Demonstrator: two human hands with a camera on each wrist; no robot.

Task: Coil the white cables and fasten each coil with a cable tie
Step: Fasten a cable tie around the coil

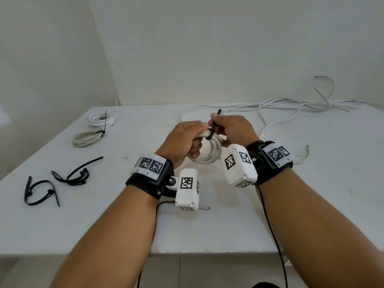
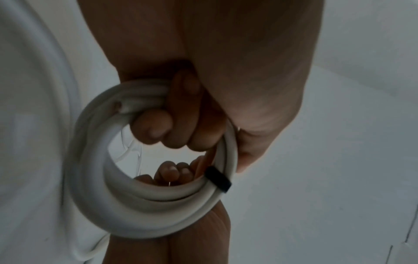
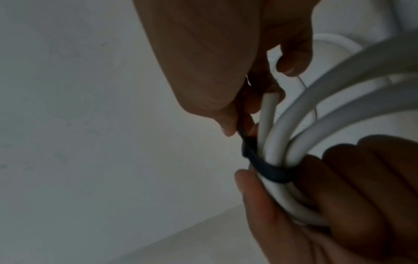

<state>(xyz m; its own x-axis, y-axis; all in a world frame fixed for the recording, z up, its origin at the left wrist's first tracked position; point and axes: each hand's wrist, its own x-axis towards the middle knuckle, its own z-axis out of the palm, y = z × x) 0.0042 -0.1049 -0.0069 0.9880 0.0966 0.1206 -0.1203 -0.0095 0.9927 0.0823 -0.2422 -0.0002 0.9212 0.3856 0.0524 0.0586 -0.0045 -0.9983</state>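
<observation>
Between both hands, coil [image 1: 209, 151], tie [image 1: 214, 129] around

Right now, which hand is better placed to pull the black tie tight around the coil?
Right hand: it already pinches the cable tie tail, while the left hand grips the coil.

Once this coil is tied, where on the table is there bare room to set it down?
Bare table lies along the near edge under the forearms, and right of the right hand. The left is crowded: two tied coils at the back, loose cable ties nearer. Untidied white cables fill the far right.
</observation>
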